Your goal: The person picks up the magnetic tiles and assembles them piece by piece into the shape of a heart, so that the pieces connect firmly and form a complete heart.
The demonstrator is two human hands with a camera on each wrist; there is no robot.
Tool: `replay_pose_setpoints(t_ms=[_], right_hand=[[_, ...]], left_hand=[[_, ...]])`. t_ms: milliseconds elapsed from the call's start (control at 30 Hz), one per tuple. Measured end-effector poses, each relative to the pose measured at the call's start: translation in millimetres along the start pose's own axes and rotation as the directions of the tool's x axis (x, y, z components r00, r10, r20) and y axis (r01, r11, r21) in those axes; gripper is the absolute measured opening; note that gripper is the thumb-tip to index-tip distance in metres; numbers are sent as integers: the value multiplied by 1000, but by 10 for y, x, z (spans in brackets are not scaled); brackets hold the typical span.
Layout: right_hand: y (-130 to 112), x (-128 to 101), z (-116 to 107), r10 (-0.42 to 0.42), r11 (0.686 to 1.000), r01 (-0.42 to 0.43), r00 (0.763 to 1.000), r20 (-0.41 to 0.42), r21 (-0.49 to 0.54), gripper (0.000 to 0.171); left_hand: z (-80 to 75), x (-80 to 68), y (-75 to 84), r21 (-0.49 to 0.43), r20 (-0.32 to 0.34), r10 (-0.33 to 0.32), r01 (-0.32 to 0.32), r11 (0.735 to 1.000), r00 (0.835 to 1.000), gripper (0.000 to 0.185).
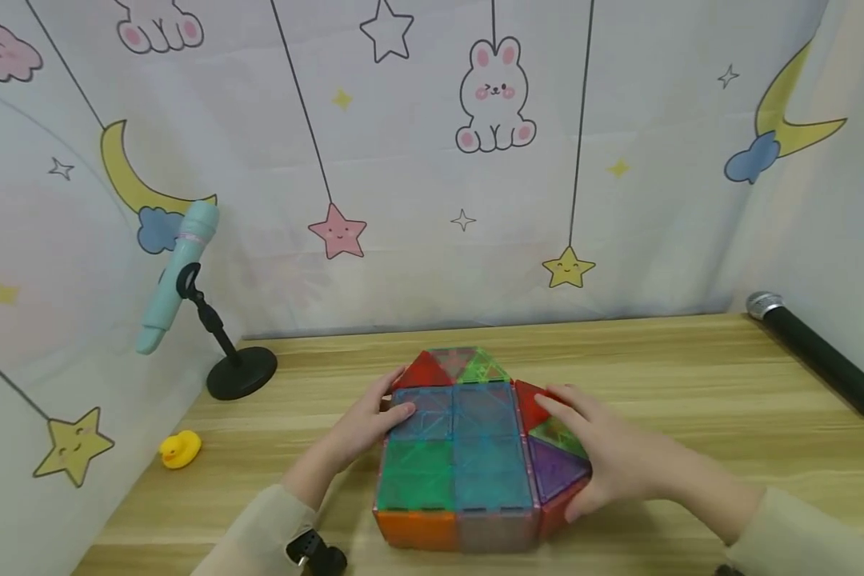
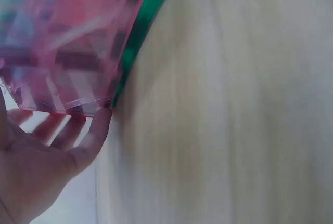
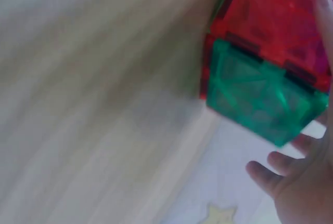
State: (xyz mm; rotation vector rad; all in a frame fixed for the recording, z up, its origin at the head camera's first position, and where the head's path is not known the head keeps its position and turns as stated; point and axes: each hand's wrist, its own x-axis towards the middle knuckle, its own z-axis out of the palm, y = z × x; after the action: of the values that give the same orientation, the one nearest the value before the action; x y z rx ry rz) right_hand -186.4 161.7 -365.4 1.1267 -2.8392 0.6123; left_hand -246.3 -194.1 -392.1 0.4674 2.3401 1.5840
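Nearest you, low in the frame's center, the magnetic tile box (image 1: 461, 456) sits on the desk (image 1: 691, 376). Your left hand (image 1: 374, 424) and right hand (image 1: 605, 456) press its sides with straight fingers; squeeze evenly so panels stay joined.

Light wooden desk (image 1: 691, 376) backed by a pale fabric backdrop (image 1: 648, 160) printed with rabbits, stars, moons and clouds, which also wraps both sides. A black stand (image 1: 238, 372) at left carries a tilted mint-green cylinder (image 1: 176, 272); lighting is soft and even.
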Motion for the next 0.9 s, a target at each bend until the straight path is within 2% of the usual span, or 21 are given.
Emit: replay_pose_setpoints(t_ms=[133,267,400,500,633,733,800,900], right_hand=[[204,25,-91,78,997,-78,997,-10,22,118],[359,20,-135,113,988,-110,993,-27,111,104],[389,7,-136,91,969,-84,996,-20,232,95],[313,6,-97,114,951,-108,994,-2,288,104],[148,38,4,186,948,-184,982,15,262,120],[84,63,69,220,948,-214,975,-1,237,123],[103,67,93,223,942,-207,974,-32,264,123],[221,36,86,199,932,-166,977,-71,321,122]], left_hand=[[-46,-41,0,97,-29,-19,22,995,999,85],[-158,-22,-25,177,-30,26,-20,984,999,90],[-235,66,-43,130,-21,60,-57,990,998,88],[-245,146,-43,107,6,45,-46,993,999,88],[-221,213,-51,102,-9,22,-21,995,1000,88],[-188,225,-65,98,-51,24,-19,995,998,88],[-160,222,-77,105,-59,37,-30,994,998,88],[-109,197,-72,119,-31,75,-71,990,997,89]])
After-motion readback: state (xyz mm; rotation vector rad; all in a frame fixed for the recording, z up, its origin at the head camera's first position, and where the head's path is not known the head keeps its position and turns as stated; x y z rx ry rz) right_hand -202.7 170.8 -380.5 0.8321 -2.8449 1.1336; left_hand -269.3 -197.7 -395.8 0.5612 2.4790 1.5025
